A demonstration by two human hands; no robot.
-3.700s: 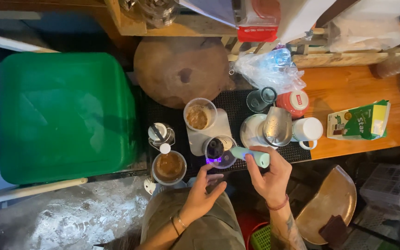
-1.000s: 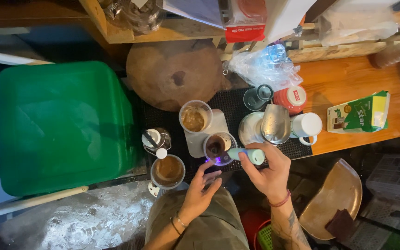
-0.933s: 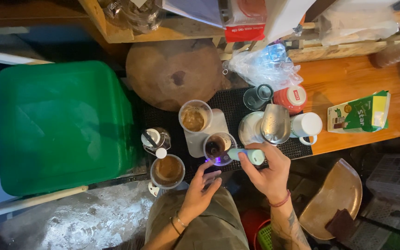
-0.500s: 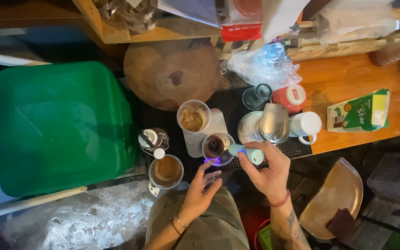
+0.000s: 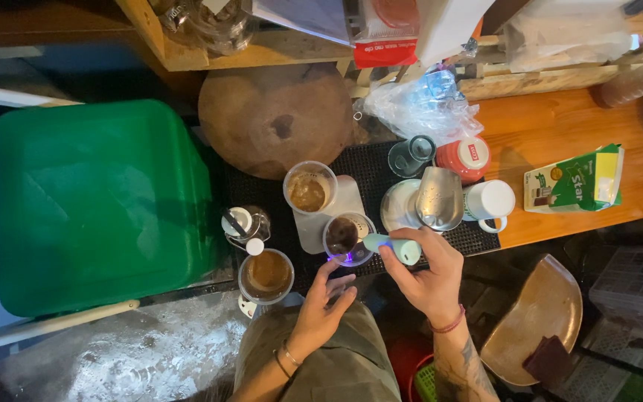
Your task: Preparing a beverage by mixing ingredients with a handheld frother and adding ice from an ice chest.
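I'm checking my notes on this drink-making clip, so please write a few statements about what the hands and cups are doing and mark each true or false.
1. The right hand holds a pale blue handheld frother with its tip over the small glass. True.
2. The left hand grips the white mug. False: it rests by the base of the small glass, and the mug stands apart on the right.
3. A green bin sits left of the cups. True.
4. The small glass holds a clear liquid. False: its contents look dark brown.
5. The green and yellow carton lies on the wooden counter. True.
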